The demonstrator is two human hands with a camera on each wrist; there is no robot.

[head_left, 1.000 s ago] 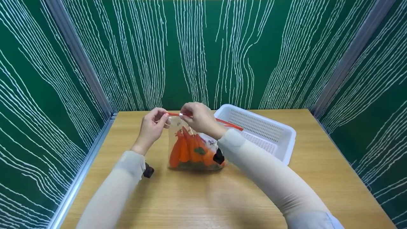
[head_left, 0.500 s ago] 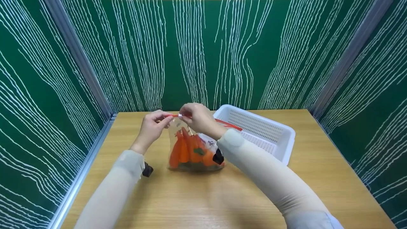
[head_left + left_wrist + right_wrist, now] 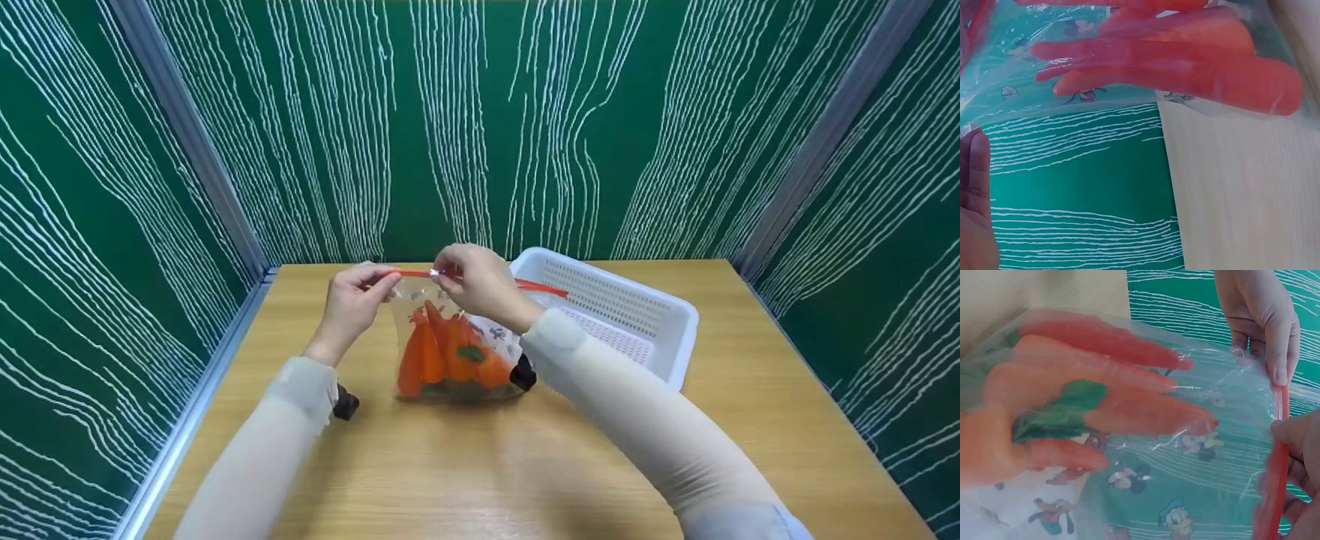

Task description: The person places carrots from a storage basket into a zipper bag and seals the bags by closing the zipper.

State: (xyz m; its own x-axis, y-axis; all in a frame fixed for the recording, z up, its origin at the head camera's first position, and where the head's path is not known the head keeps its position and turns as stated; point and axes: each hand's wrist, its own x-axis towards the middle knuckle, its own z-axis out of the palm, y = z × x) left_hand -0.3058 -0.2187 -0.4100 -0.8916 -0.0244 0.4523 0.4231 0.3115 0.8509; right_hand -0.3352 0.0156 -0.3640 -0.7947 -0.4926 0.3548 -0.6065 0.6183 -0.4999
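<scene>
A clear zip bag point(image 3: 407, 298) with printed cartoon figures stands on the table and holds several orange carrots point(image 3: 433, 360) point(image 3: 1185, 73). A green leafy piece point(image 3: 1069, 408) lies among them. Along the bag's top runs a red zip strip point(image 3: 414, 273). The left hand point(image 3: 351, 306) pinches the strip's left end between thumb and fingers. Just to its right, the right hand point(image 3: 480, 281) pinches the strip at a small whitish slider point(image 3: 435, 274). Beyond that hand, the strip's right part point(image 3: 547, 288) sticks out freely. In the left wrist view, only part of the left hand point(image 3: 977, 197) shows.
Behind and right of the bag, a white perforated plastic basket point(image 3: 686, 322) stands on the wooden table point(image 3: 465, 465). Green panels with white wavy lines point(image 3: 450, 150) rise around the back and sides. A small black device point(image 3: 346, 405) hangs at the left wrist.
The right hand has shifted slightly right along the red strip with the slider. The left hand moved a little right, then back left. The strip's free right end now sits higher.
</scene>
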